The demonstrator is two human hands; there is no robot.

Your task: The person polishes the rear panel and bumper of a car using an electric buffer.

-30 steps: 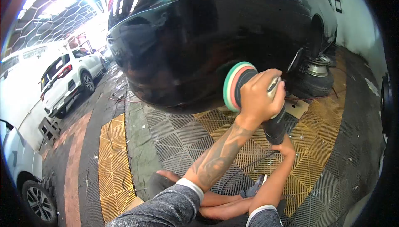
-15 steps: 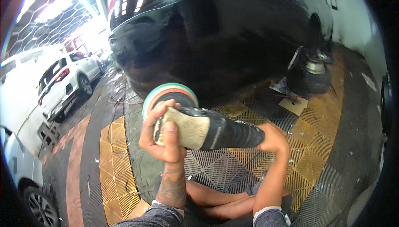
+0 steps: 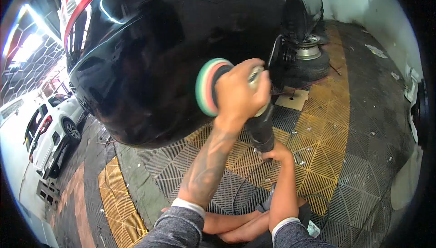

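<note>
A corded car polisher (image 3: 261, 134) with a round green, white and red foam pad (image 3: 208, 86) is in both my hands. My left hand (image 3: 240, 89) wraps round its head, just behind the pad, and hides much of it. My right hand (image 3: 279, 152) is closed round the back end of the black grip. The pad faces the glossy black car bumper (image 3: 150, 70); whether it touches the paint I cannot tell. The pad and my left hand look slightly blurred.
Tires with a silver wheel rim (image 3: 309, 50) lie stacked beside the black car. A cardboard piece (image 3: 292, 99) lies on the yellow and grey grid floor (image 3: 313, 175). The power cord (image 3: 236, 193) runs near my crossed legs. A white car (image 3: 52, 130) stands at left.
The polisher has moved right and swung from lying crosswise to pointing away from me, its pad now turned toward the bumper. My view has turned right.
</note>
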